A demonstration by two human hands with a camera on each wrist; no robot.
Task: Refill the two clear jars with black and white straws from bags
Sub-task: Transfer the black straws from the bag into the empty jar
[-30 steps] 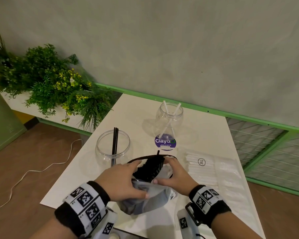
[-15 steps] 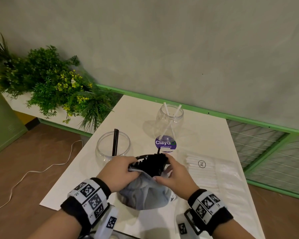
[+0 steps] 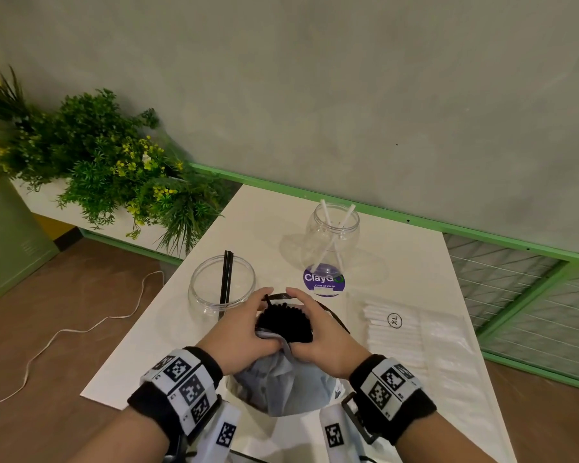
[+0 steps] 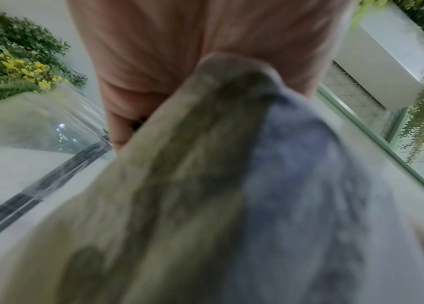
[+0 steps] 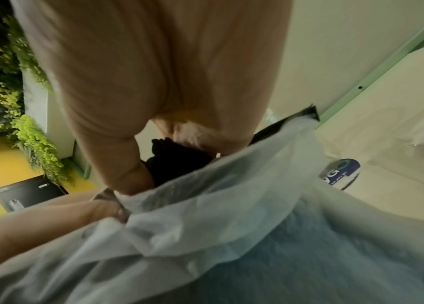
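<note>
A clear plastic bag [image 3: 281,385] of black straws [image 3: 286,320] stands on the white table [image 3: 147,345] in front of me. My left hand [image 3: 244,332] and right hand [image 3: 321,335] grip the bundle from either side, with the bag's mouth pushed down below the straw tips. In the wrist views the crumpled bag [image 4: 231,195] [image 5: 231,226] fills the frame and black straw ends [image 5: 174,162] show between my fingers. A wide clear jar [image 3: 222,285] with two black straws stands just left of my hands. A taller clear jar [image 3: 332,238] holds two white straws.
A flat bag of white straws [image 3: 405,332] marked XL lies on the table to the right. A purple round sticker [image 3: 323,279] sits before the taller jar. Green plants [image 3: 107,172] line the left side, and a white cable [image 3: 81,329] runs over the floor.
Both hands have closed in round the black straws and pushed the bag's mouth down, so the straw tips now stick out above the plastic.
</note>
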